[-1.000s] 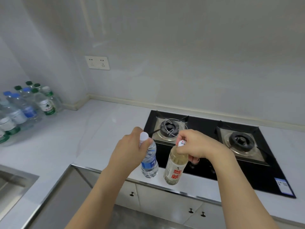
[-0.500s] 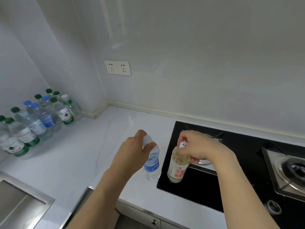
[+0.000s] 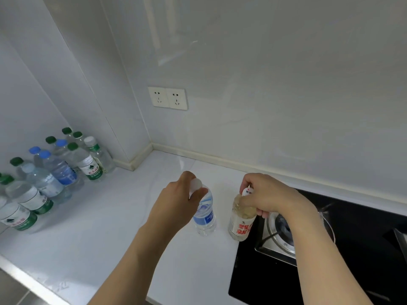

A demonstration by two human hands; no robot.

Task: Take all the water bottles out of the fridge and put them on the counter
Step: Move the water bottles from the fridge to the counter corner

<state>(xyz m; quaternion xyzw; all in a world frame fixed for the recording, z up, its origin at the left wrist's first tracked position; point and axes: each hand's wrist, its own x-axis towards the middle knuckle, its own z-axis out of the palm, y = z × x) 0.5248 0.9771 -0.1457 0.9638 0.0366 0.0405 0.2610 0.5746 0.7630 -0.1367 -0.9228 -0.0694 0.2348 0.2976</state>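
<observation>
Far left: cluster of water bottles (image 3: 55, 172) standing upright on the white counter (image 3: 105, 227), packed against the left wall; caps green, blue and white. Counter surface pale, faintly veined, with a raised lip where it meets the corner. Walls are glossy pale panels; a double wall socket (image 3: 167, 98) sits on the back wall above the corner.

Centre: left hand (image 3: 178, 205) closed around the neck and white cap of a blue-label bottle (image 3: 206, 216), upright, over the counter; contact between base and surface cannot be told.

Just beside it to the right: right hand (image 3: 266, 198) closed over the top of a red-label bottle (image 3: 241, 222) of pale liquid, upright at the counter's border with the black hob (image 3: 363, 260). A steel burner (image 3: 284, 230) lies under the right wrist.
</observation>
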